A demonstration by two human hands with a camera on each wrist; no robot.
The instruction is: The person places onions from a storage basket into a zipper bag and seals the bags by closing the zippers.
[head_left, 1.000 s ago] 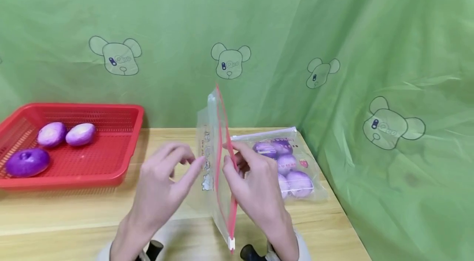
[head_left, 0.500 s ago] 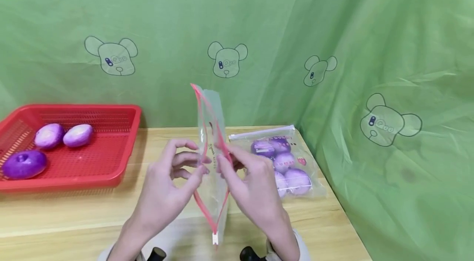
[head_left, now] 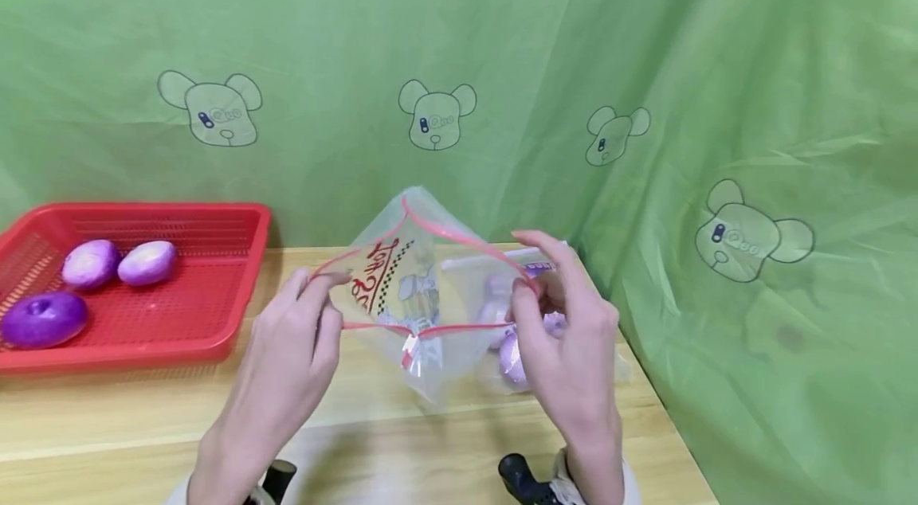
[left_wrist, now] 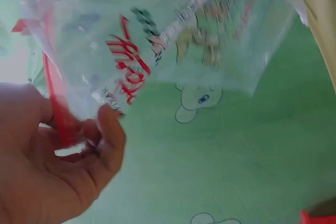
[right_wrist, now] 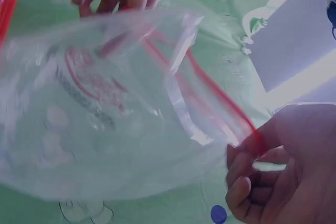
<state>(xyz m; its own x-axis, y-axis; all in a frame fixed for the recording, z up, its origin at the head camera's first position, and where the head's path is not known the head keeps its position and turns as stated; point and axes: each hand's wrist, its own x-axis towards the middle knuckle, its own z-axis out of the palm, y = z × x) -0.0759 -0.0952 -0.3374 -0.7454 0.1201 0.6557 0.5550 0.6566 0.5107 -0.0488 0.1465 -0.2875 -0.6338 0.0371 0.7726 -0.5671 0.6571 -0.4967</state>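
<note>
In the head view, the left hand [head_left: 287,354] and the right hand [head_left: 566,330] are holding an empty bag [head_left: 416,290] above the table [head_left: 143,409], each pinching one side of its red rim, so the mouth is standing wide open. A filled bag [head_left: 516,346] is lying behind it, and a red basket [head_left: 215,282] with purple balls [head_left: 43,318] is sitting at the left.

In the left wrist view, the thumb and fingers [left_wrist: 107,129] are curling around the red rim.

In the right wrist view, the fingertips [right_wrist: 241,166] are pinching the rim's other side.
</note>
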